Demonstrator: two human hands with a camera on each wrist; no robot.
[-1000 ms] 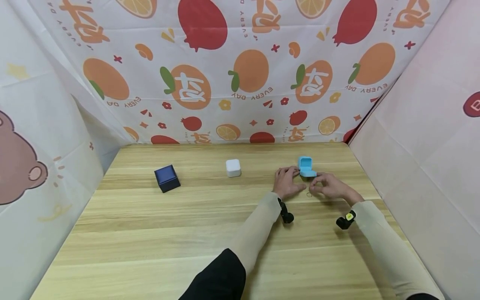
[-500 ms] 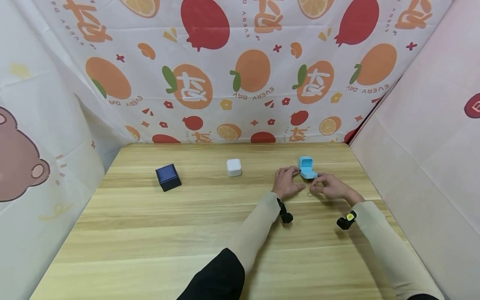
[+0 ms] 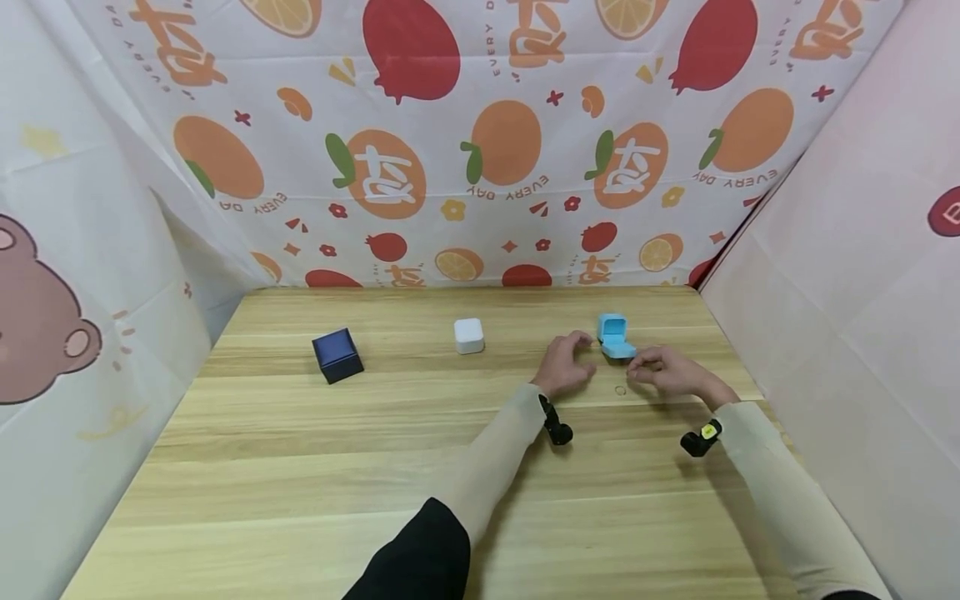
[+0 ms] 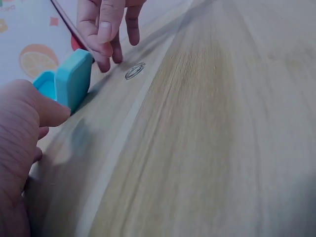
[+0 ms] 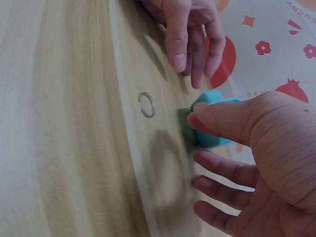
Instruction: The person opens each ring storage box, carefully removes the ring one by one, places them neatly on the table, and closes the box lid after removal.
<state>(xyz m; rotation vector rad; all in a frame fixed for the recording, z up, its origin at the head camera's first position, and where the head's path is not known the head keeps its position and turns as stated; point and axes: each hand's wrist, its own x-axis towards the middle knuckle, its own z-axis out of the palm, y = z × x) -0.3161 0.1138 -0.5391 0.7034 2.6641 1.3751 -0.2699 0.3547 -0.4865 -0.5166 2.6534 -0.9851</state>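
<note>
A small light-blue ring box (image 3: 615, 345) stands with its lid up at the right rear of the table. On the wood in front of it lies a thin silver ring (image 5: 152, 109) with a gap in its band. My left hand (image 3: 562, 367) is just left of the box, apart from it, its fingers loosely bent and holding nothing. To the box's right front is my right hand (image 3: 672, 372), fingers loosely spread and nothing gripped. In the right wrist view the right thumb (image 5: 222, 118) overlaps the box; whether it touches, I cannot tell.
A dark-blue box (image 3: 337, 356) sits at the left rear of the wooden table (image 3: 300, 483). Near the back middle stands a white rounded box (image 3: 468, 336). A fruit-print cloth (image 3: 450, 167) hangs behind the table, and pale sheets flank both sides.
My left hand has let go of the ring box and drawn back to the left. My right hand has shifted slightly right. The ring box and the ring stay in place.
</note>
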